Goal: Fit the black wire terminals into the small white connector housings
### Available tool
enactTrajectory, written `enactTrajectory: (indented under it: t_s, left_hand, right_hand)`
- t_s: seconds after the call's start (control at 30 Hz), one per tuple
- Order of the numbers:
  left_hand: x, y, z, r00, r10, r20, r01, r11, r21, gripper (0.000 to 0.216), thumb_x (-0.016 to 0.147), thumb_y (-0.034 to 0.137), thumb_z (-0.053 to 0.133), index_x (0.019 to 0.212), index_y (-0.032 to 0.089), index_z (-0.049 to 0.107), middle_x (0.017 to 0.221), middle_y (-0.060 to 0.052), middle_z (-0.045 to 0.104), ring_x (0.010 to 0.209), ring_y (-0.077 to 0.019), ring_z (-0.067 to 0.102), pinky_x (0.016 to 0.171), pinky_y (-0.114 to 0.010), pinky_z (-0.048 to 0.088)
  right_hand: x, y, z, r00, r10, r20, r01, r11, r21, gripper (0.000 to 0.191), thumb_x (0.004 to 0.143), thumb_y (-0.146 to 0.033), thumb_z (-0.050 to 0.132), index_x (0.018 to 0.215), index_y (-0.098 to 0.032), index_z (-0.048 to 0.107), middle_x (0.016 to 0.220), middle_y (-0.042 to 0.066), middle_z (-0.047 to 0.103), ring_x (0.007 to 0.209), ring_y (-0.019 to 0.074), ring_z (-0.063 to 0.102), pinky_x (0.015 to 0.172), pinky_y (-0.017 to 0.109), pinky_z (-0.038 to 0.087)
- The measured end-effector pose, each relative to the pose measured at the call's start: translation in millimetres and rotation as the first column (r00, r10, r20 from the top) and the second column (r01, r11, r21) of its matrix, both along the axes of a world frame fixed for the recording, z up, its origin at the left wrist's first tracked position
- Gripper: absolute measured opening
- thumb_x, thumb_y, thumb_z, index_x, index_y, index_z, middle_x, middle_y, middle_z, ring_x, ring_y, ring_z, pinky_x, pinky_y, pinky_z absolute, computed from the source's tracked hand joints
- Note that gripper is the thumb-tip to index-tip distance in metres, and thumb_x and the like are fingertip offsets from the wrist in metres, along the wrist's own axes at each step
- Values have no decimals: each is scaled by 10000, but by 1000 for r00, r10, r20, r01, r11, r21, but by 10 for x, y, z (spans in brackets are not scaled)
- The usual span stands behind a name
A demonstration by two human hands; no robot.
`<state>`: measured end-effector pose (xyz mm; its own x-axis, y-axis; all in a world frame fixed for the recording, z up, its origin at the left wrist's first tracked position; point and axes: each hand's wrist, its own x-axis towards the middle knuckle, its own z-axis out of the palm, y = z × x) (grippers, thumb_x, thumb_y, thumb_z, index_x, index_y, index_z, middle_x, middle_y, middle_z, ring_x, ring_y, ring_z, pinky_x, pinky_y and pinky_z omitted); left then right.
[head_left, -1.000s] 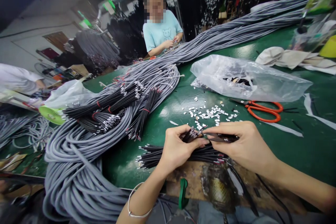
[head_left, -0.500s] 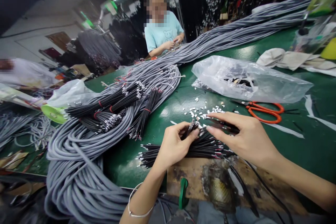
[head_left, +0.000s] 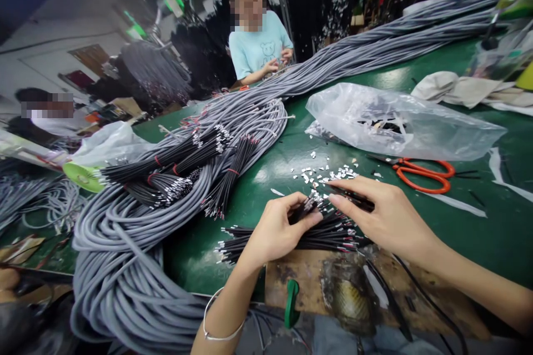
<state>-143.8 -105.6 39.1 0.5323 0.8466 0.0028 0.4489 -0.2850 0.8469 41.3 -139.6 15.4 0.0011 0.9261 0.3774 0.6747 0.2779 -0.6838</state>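
My left hand (head_left: 281, 227) is closed around a small bunch of black wires (head_left: 306, 208), their pale ends poking out past thumb and fingers. Facing it from the right, my right hand (head_left: 385, 211) curls over dark strands (head_left: 360, 199) that look like black wires, thumb and index finger close to the bunch's tips. Part of what it holds is hidden by the fingers. Beneath both hands a pile of black wires (head_left: 328, 237) with white and red ends lies on the green table. White scraps (head_left: 328, 173) are scattered just beyond my fingertips.
Orange-handled scissors (head_left: 428, 175) lie right, below a clear plastic bag (head_left: 400, 122). Thick grey cables (head_left: 141, 266) coil at left, with tied black wire bundles (head_left: 227, 177) on them. A wooden board (head_left: 306, 266) sits at the near edge. A co-worker (head_left: 260, 47) stands across the table.
My right hand has shifted slightly left, and its thumb and index finger have come closer together. My left hand still holds its bunch. The co-worker's hands have moved a little apart.
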Motion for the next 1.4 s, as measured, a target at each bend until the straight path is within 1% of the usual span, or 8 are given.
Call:
enactTrajectory:
  t_s: [0.13,0.23,0.3,0.43,0.53,0.63,1.2,1.4]
  left_hand:
    - [-1,-5,6,997,82,-9,-82,996,22,143,706,230,707,739,133,608,684,4,618,650,-124,548,608,-209,412]
    - [16,-21,-8,988,143,53,-144,989,21,108,744,220,666,811,136,656,703,-10,649,652,-133,581,611,-214,432]
    - [25,-33,-23,986,160,56,-162,986,27,139,778,261,629,778,129,673,656,-17,642,615,-136,576,582,-221,429]
    - [38,-55,-51,964,257,74,-263,961,84,224,732,312,675,628,115,649,564,-9,588,539,-115,504,522,-220,382]
    - [53,-67,-59,933,337,124,-349,932,97,238,666,322,733,604,114,636,527,16,535,500,-84,430,479,-205,335]
    - [70,-76,-55,915,362,178,-380,921,85,245,639,313,757,591,116,619,531,24,541,495,-71,420,472,-188,337]
    - [87,-96,-48,917,354,186,-381,915,136,203,633,281,765,599,133,629,560,21,611,508,-76,482,488,-177,382]
    - [59,-86,1,956,225,187,-215,974,-72,146,720,252,686,648,130,651,594,-8,660,568,-123,596,553,-199,457]
  right_hand:
    - [5,16,-97,976,-3,217,18,997,-70,268,860,-355,528,1074,-241,643,970,25,673,841,199,641,689,311,483]
    - [3,-4,-116,872,57,485,18,989,-149,249,827,-348,575,1050,-276,661,836,22,653,638,209,637,496,293,421]
    - [7,-17,-87,838,29,546,40,993,-114,266,811,-360,596,1049,-264,668,809,33,641,575,208,620,445,283,375]
    - [25,-30,3,961,-83,264,69,996,62,284,850,-389,542,1061,-245,666,850,41,636,692,201,621,551,299,429]
    - [14,-43,35,999,30,16,-31,997,64,255,855,-366,543,1019,-229,682,855,28,638,747,169,601,654,295,451]
    - [-19,-65,36,989,110,-94,-107,993,42,228,846,-336,562,984,-212,695,807,16,637,707,138,582,638,270,444]
    - [-57,-105,30,993,92,-74,-87,994,72,169,844,-292,572,933,-247,708,772,-14,637,667,111,576,607,250,421]
    - [-20,-86,63,993,65,-100,-58,996,73,166,844,-294,566,883,-239,718,789,-4,664,686,125,594,623,262,433]
